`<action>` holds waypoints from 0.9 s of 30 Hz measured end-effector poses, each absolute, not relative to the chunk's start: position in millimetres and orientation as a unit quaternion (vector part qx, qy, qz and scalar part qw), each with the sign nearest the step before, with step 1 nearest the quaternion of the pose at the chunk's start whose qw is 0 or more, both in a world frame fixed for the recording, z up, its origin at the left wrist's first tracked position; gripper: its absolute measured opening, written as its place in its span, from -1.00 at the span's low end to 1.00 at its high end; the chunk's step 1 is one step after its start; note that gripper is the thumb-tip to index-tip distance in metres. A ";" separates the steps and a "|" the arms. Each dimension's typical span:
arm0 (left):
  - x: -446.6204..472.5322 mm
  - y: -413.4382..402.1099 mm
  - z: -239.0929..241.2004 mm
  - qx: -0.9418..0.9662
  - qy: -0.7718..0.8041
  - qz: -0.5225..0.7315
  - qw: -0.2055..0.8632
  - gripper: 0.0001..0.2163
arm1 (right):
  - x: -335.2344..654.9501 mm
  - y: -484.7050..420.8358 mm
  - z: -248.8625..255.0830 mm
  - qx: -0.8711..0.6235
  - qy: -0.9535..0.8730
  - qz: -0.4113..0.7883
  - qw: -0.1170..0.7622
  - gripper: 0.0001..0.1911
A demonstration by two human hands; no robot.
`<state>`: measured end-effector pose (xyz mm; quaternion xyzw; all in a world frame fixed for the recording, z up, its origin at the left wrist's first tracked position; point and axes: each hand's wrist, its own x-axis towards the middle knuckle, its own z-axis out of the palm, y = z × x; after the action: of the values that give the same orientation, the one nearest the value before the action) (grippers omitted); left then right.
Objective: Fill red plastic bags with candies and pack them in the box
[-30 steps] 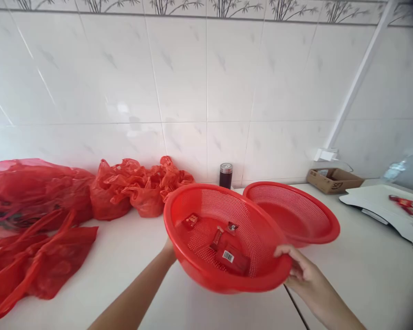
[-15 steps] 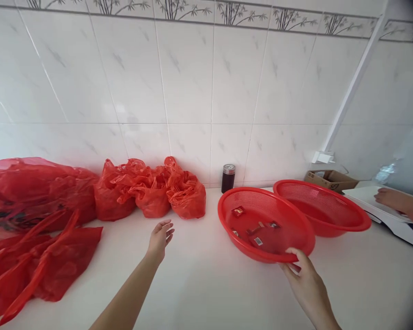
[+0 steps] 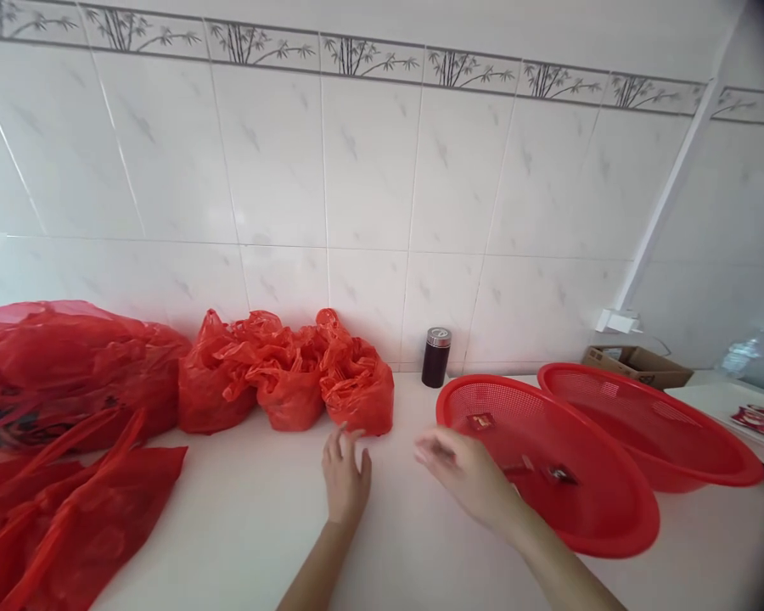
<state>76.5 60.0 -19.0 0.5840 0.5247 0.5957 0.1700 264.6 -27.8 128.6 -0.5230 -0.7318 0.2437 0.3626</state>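
Note:
My left hand (image 3: 345, 477) is over the white table with its fingers apart and nothing in them. Its fingertips are just in front of the nearest tied red plastic bag (image 3: 362, 386); I cannot tell whether they touch it. My right hand (image 3: 468, 475) is blurred, its fingers loosely curled with a gap showing and no object visible in it. It crosses in front of the left side of a red plastic basket (image 3: 611, 501). Inside that basket lie a few small wrapped packets (image 3: 482, 422), partly hidden by my right hand and forearm.
Behind stands a second red basket (image 3: 662, 433). More red bags (image 3: 216, 382) line the wall, with a large bag (image 3: 70, 365) and flat red bags (image 3: 120, 501) at left. A dark flask (image 3: 436, 358), a cardboard box (image 3: 643, 369) and a white scale (image 3: 706, 395) bearing red packets are also there.
My right hand has let go of the basket's rim and moved left. My left hand has moved nearer the bags. The other person's hand has left the scale, where red packets now show.

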 end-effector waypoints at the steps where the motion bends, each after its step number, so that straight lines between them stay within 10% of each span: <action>1: 82.9 61.4 -16.3 0.619 0.513 0.579 0.136 -0.72 | 250.5 -0.3 138.7 -0.509 -0.755 0.206 0.358 -0.71; 8: 91.8 105.1 6.3 0.726 0.540 0.388 -0.175 -0.51 | 180.2 164.0 143.8 -0.564 -0.758 0.027 0.327 -0.80; 15: 86.7 136.4 -3.7 0.749 0.543 0.332 -0.185 -0.48 | 145.4 206.1 130.5 -0.524 -0.775 -0.001 0.352 -0.43; 21: 84.9 140.4 -12.1 0.755 0.550 0.318 -0.165 -0.51 | 128.1 230.6 153.2 -0.509 -0.762 0.044 0.397 -0.89; 27: 81.0 139.4 -2.9 0.758 0.543 0.336 -0.132 -0.48 | 151.5 220.6 215.5 -0.486 -0.651 0.080 0.578 -0.70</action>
<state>81.0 139.4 -2.9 0.7585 0.5427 0.3357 -0.1322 151.5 220.6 215.5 -0.4863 -0.6508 0.0796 0.5776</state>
